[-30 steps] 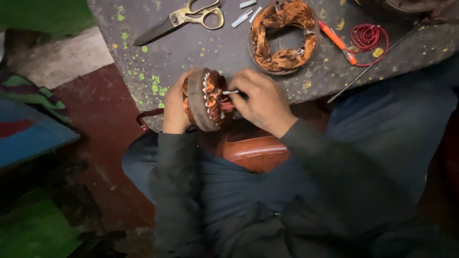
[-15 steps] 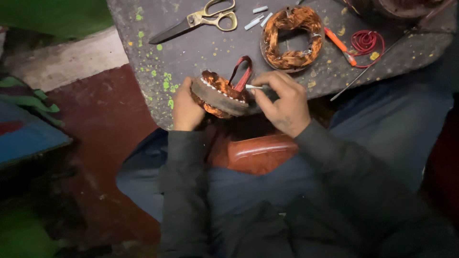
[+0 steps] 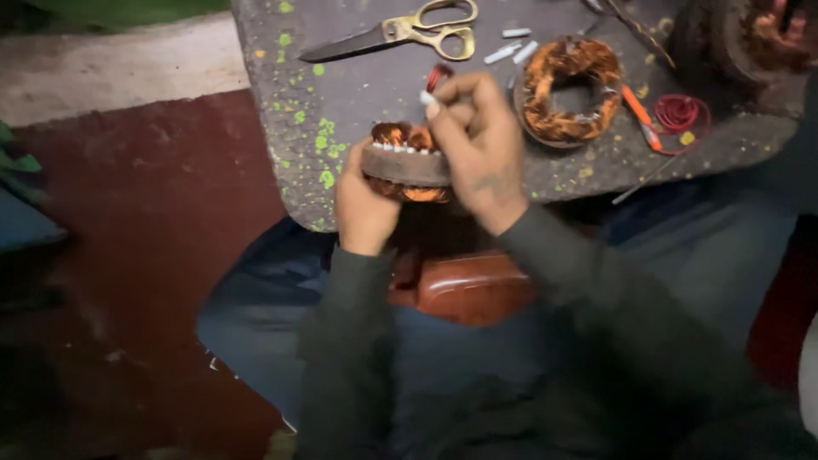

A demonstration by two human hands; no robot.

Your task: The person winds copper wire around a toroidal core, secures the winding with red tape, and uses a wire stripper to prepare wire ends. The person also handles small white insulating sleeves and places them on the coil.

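Observation:
My left hand [image 3: 362, 204] grips the near side of a round motor stator [image 3: 406, 162] wound with copper wire, holding it flat at the near edge of the speckled grey board [image 3: 341, 94]. My right hand [image 3: 477, 140] is over the stator's top, fingers pinched on a small white insulating strip [image 3: 426, 98] beside a loop of red wire [image 3: 438, 77]. Both sleeves are dark.
Brass-handled scissors [image 3: 409, 34] lie at the board's far side. A second copper-wound stator [image 3: 567, 94] sits to the right, with an orange-handled tool [image 3: 639, 115], a red wire coil [image 3: 679, 112] and small white strips [image 3: 511, 47]. A brown object [image 3: 464, 285] rests on my lap.
The stator has been turned from upright on its edge to lying flat. My right hand has lifted from its side to above its top, holding the white strip.

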